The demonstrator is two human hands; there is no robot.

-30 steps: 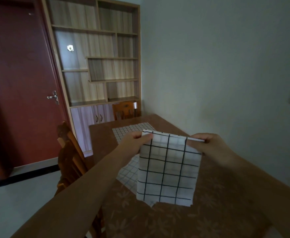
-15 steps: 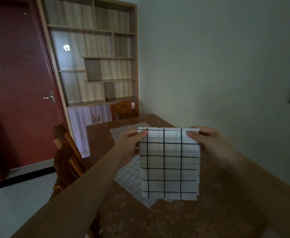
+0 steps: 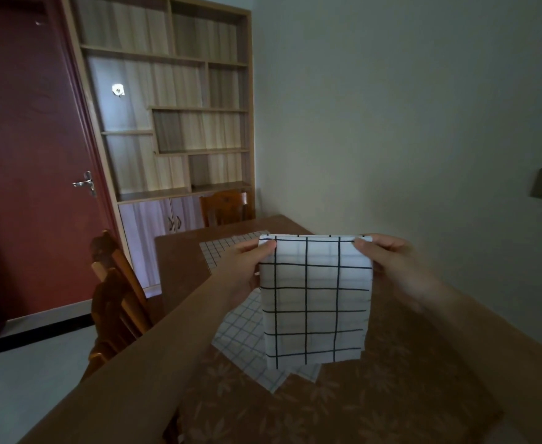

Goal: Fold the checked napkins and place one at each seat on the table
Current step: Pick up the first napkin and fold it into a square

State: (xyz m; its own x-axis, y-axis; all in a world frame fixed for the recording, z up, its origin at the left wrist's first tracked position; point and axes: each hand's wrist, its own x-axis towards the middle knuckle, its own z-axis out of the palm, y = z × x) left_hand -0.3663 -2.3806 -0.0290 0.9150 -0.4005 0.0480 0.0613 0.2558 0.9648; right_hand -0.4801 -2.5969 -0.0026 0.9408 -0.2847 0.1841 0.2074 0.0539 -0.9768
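Fingers (image 3: 264, 248) of the left hand (image 3: 244, 270) and right hand (image 3: 391, 267) pinch the top corners of a white black-checked cloth napkin (image 3: 316, 302), hanging above the brown floral counter (image 3: 343, 408) over fine-checked napkins (image 3: 244, 341).

Light: dim, murky room, cool grey cast.
Brightest: napkin (image 3: 316, 299), pale against gloom.
Door (image 3: 29, 155): deep shadow.
Edges: wide-angle bending, vignetted corners.
Sharpness: soft, forearms blurred.

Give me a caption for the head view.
Both hands hold a checked napkin by its top corners above the table.
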